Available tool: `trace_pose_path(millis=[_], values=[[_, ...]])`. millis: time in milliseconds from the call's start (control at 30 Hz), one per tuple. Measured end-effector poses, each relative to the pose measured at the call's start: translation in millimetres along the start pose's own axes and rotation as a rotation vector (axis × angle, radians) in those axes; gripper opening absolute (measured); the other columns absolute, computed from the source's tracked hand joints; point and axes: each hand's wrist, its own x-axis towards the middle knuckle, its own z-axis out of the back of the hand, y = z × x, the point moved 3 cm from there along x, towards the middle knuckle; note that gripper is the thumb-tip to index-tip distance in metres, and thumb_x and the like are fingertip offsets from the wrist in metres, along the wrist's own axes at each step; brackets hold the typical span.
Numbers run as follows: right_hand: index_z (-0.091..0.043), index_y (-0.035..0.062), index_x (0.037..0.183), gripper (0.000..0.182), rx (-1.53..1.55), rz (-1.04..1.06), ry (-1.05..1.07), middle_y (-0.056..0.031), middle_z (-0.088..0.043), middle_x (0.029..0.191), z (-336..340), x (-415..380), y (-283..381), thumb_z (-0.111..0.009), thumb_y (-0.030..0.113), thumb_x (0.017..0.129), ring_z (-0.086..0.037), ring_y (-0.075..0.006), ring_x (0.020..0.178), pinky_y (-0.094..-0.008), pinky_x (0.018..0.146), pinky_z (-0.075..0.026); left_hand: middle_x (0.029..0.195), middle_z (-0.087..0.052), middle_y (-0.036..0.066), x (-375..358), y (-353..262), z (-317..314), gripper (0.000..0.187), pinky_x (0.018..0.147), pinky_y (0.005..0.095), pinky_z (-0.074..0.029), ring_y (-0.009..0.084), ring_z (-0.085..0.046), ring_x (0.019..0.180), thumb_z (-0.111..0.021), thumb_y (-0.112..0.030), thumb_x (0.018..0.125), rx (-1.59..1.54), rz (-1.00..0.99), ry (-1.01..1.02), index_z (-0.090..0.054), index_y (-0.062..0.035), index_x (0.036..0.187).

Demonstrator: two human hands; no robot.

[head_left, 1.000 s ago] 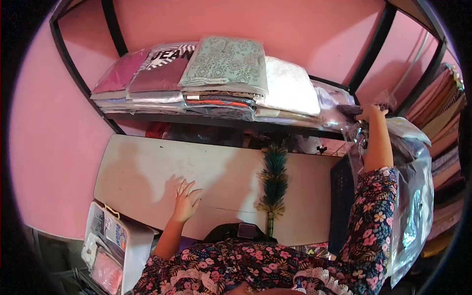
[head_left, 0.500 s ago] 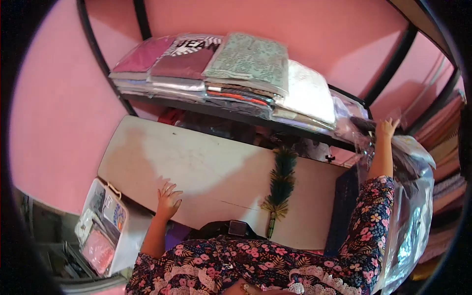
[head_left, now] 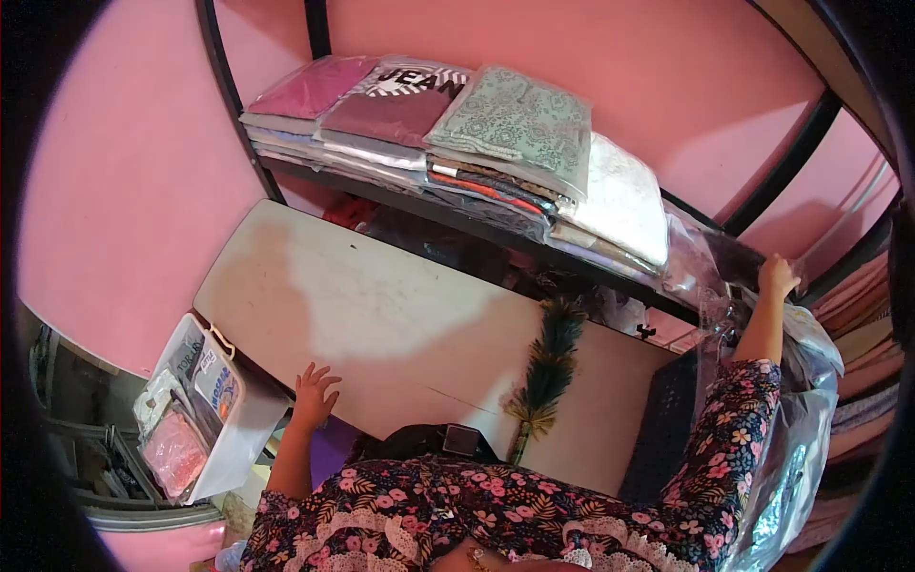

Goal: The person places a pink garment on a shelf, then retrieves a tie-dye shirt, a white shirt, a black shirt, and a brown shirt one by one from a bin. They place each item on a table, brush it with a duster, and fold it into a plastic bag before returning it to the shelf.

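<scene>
My left hand hovers at the near left edge of the white table, fingers spread and holding nothing. Stretched out to the far right, my right hand is at the end of the black shelf, among clear plastic and bagged items. Its fingers look bunched together; what they grip, if anything, cannot be made out. Below that hand hangs a large clear plastic bag. A green feather-like duster lies on the table between my hands.
Folded clothes in clear bags, including a green patterned one, a maroon one and a white one, are stacked on the shelf. A white bin of packets stands left. A dark blue crate sits at the table's right; hanging fabrics lie beyond.
The view has shifted slightly. My right hand has moved a little right and lower, its fingers drawing closer together. My left hand stays spread near the table edge.
</scene>
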Motion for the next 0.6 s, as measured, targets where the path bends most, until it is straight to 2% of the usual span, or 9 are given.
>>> trace_pose_path(millis=[133,200,267,333,367,400,433,467,600], values=[[-0.061,0.0118,0.094,0.022,0.14,-0.052,-0.18,-0.0133,-0.066,0.091,47,36,-32,-0.043,0.023,0.088,-0.065,-0.0306,0.085,-0.0465,0.068,-0.052,0.129,-0.048,0.007,28,0,-6,0.035,0.101,0.0638,-0.022,0.0346,-0.029,0.131,-0.069,-0.017,0.073,-0.001,-0.068,0.023,-0.062,-0.0215,0.107],[-0.059,0.0068,0.096,0.027,0.286,-0.092,-0.205,-0.0188,-0.064,0.094,80,62,-60,-0.045,0.029,0.089,-0.062,-0.0387,0.09,-0.0514,0.078,-0.049,0.128,-0.049,0.007,51,-6,-4,0.033,0.102,0.062,-0.022,0.0327,-0.03,0.131,-0.068,-0.016,0.074,-0.067,-0.21,-0.009,-0.063,-0.0206,0.106],[-0.059,0.0005,0.101,0.042,0.368,-0.084,-0.233,-0.026,-0.06,0.096,130,70,-99,-0.048,0.04,0.089,-0.057,-0.0439,0.093,-0.051,0.078,-0.045,0.128,-0.05,0.008,73,-16,4,0.032,0.102,0.0605,-0.022,0.0319,-0.031,0.131,-0.067,-0.016,0.075,-0.081,-0.241,0.002,-0.063,-0.02,0.106],[-0.06,-0.0002,0.102,0.047,0.359,-0.103,-0.313,-0.0288,-0.059,0.098,135,99,-175,-0.047,0.043,0.089,-0.055,-0.0445,0.097,-0.0486,0.08,-0.045,0.127,-0.051,0.008,91,-28,8,0.03,0.103,0.0589,-0.022,0.0311,-0.032,0.13,-0.067,-0.015,0.076,-0.099,-0.272,0.016,-0.064,-0.0195,0.105],[-0.06,0.002,0.11,0.05,0.141,-0.112,-0.61,-0.0263,-0.059,0.104,140,96,-211,-0.046,0.045,0.089,-0.055,-0.0433,0.1,-0.0472,0.081,-0.044,0.127,-0.052,0.008,97,-32,11,0.029,0.104,0.0576,-0.022,0.0308,-0.033,0.13,-0.066,-0.014,0.076,-0.112,-0.285,-0.007,-0.064,-0.019,0.105],[-0.057,0.0052,0.119,0.054,0.287,-0.222,-0.385,-0.0219,-0.058,0.112,151,94,-252,-0.046,0.048,0.088,-0.055,-0.0417,0.101,-0.0454,0.086,-0.043,0.126,-0.052,0.009,103,-34,13,0.028,0.104,0.0563,-0.022,0.0305,-0.033,0.13,-0.065,-0.014,0.076,-0.125,-0.297,-0.032,-0.065,-0.0185,0.104],[-0.055,0.0168,0.123,0.035,-0.378,-0.004,-0.364,-0.0172,-0.062,0.105,160,80,-287,-0.046,0.031,0.093,-0.062,-0.0348,0.09,-0.0375,0.075,-0.05,0.126,-0.052,0.009,107,-34,13,0.028,0.104,0.0563,-0.022,0.0305,-0.033,0.13,-0.065,-0.014,0.076,-0.122,-0.317,-0.019,-0.065,-0.0185,0.104],[-0.054,0.0128,0.125,0.04,-0.279,-0.039,-0.674,-0.0172,-0.059,0.115,136,84,-350,-0.045,0.035,0.092,-0.059,-0.0351,0.096,-0.0403,0.083,-0.046,0.126,-0.052,0.008,110,-34,11,0.029,0.105,0.0555,-0.022,0.0304,-0.033,0.13,-0.065,-0.014,0.076,-0.145,-0.344,-0.014,-0.065,-0.0184,0.105],[-0.055,0.017,0.12,0.031,-0.45,-0.231,-0.568,-0.0133,-0.064,0.102,139,-53,-379,-0.049,0.026,0.091,-0.063,-0.0296,0.087,-0.0377,0.069,-0.051,0.125,-0.053,0.008,111,-10,-8,0.029,0.104,0.0542,-0.023,0.0308,-0.035,0.128,-0.065,-0.014,0.076,-0.191,-0.38,0.038,-0.065,-0.0183,0.104]])
